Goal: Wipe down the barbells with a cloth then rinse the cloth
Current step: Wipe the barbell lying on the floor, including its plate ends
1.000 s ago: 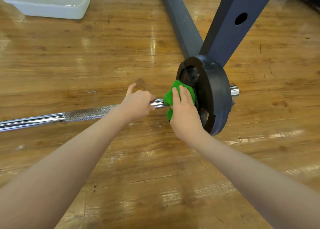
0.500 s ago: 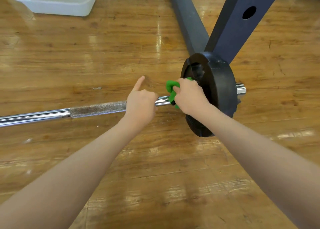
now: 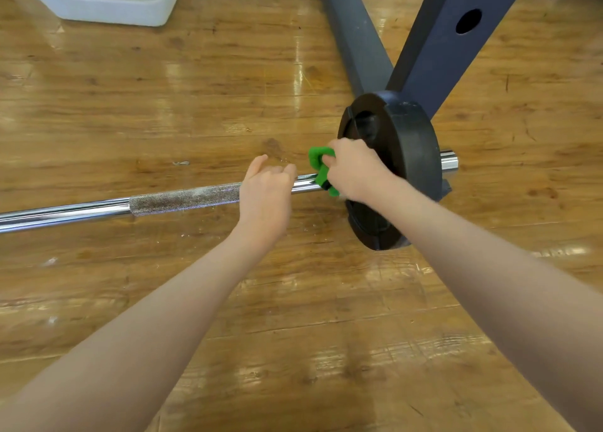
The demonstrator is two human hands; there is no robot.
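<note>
Barbell (image 3: 182,200) and tub (image 3: 107,7) run off frame.

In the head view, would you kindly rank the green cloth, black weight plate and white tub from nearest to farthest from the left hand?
From the left hand:
1. Green cloth, just right, on the bar.
2. Black weight plate, farther right.
3. White tub, far upper left.

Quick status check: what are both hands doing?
Left hand on bar. Right hand grips green cloth against bar by plate. Nothing blocking.
</note>
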